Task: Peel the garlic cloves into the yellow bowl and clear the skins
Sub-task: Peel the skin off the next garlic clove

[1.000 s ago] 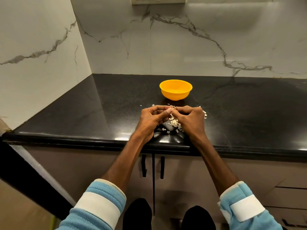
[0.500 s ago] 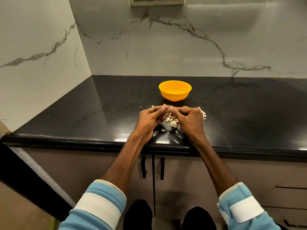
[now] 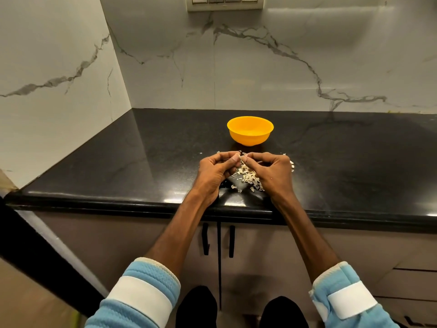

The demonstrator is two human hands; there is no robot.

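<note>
A yellow bowl [image 3: 250, 130] stands on the black counter [image 3: 142, 162], just beyond my hands. My left hand [image 3: 214, 171] and my right hand [image 3: 272, 171] meet fingertip to fingertip above the counter and pinch a small pale garlic clove [image 3: 242, 157] between them; most of the clove is hidden by the fingers. Below and between the hands lies a heap of pale garlic skins [image 3: 248, 177]. A few more skins [image 3: 292, 165] show past my right hand. The inside of the bowl is hidden from this angle.
Marble walls close the counter at the back and left. A switch plate [image 3: 224, 2] sits high on the back wall. The counter's front edge [image 3: 142, 205] runs just under my wrists, with cabinet door handles [image 3: 218, 240] below.
Both hands have stayed in place over the skins, with only small finger movements at the clove. The view has tilted up slightly.
</note>
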